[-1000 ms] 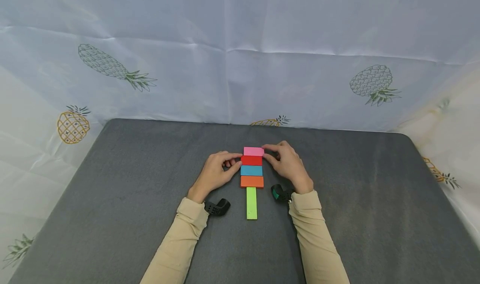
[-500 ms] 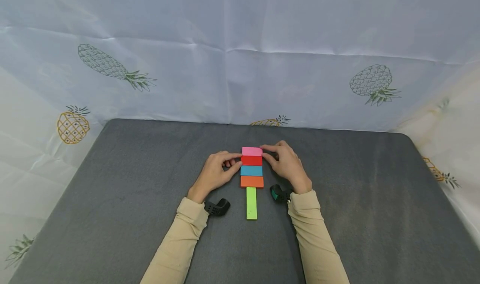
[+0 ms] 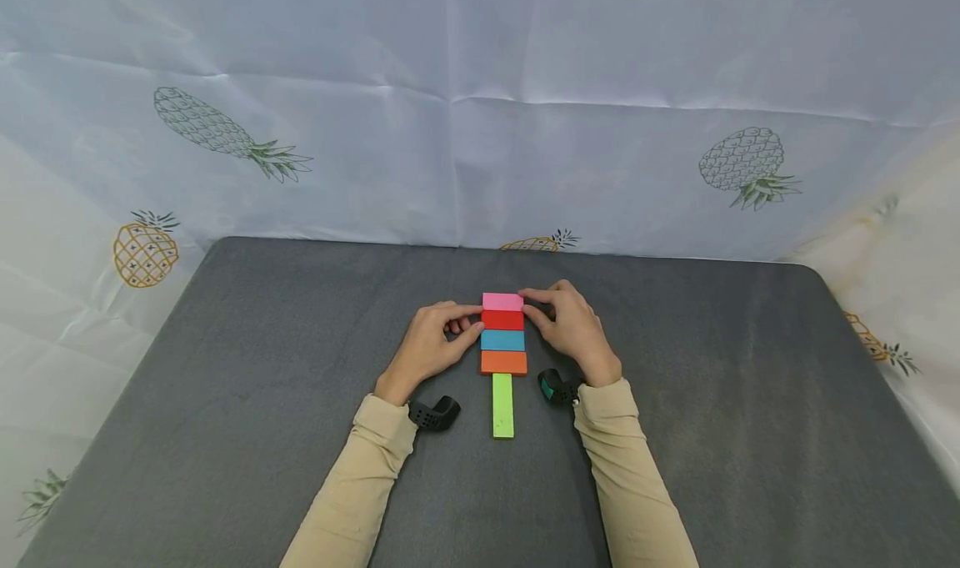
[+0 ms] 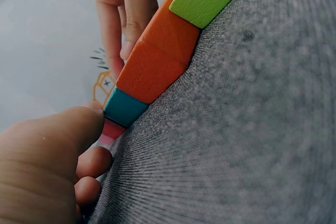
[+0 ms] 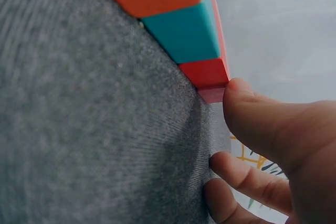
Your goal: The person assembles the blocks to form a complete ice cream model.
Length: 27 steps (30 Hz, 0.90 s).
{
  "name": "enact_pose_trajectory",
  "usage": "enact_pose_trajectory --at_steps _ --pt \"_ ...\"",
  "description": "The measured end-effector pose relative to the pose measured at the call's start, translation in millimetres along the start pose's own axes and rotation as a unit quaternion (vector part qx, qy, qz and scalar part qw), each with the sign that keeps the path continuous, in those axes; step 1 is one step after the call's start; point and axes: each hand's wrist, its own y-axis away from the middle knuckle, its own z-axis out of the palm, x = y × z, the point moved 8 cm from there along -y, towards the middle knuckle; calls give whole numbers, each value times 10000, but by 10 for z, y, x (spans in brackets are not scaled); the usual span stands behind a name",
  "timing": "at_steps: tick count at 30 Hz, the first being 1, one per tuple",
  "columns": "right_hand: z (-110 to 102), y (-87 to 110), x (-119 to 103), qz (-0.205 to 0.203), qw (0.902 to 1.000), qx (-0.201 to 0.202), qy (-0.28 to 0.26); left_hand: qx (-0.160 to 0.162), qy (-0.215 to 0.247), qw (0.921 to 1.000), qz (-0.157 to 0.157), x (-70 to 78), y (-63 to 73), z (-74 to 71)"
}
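Observation:
A pink block (image 3: 502,302), a red block (image 3: 502,320), a blue block (image 3: 502,340) and an orange block (image 3: 503,362) lie crosswise in a close column on the dark grey table. From the orange block's near side, a green block (image 3: 502,405) extends lengthwise like a stem. My left hand (image 3: 429,347) touches the column's left side, index fingertip by the pink-red seam and thumb at the red block. At the opposite side, my right hand (image 3: 573,326) pinches the pink block's right end with index finger and thumb. In the right wrist view, the thumb (image 5: 252,114) hides the index finger.
Behind the table (image 3: 300,276) hangs a pale curtain (image 3: 480,168) with printed pineapples. Each wrist wears a black band-mounted device; the left device (image 3: 435,414) and right device (image 3: 560,386) flank the green block. Beige sleeves (image 3: 345,485) reach in from the near edge.
The pink block has slid slightly left, with my right hand moving along, so it now lines up with the red block. My left hand has stayed almost still.

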Motion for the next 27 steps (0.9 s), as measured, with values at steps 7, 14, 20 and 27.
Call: enact_pose_trajectory --at_steps 7,14,20,27 --pt "-2 5 -4 -28 10000 25 -21 78 -27 9999 99 15 0 -8" --pt "-21 12 -16 -98 9998 146 -15 136 -19 9998 171 28 -4 -14" --pt "-17 12 -15 -71 9999 122 -16 99 -41 9999 129 28 -3 -14" --pt "-12 8 -11 -101 9998 142 -93 85 -15 9999 127 18 11 -18"
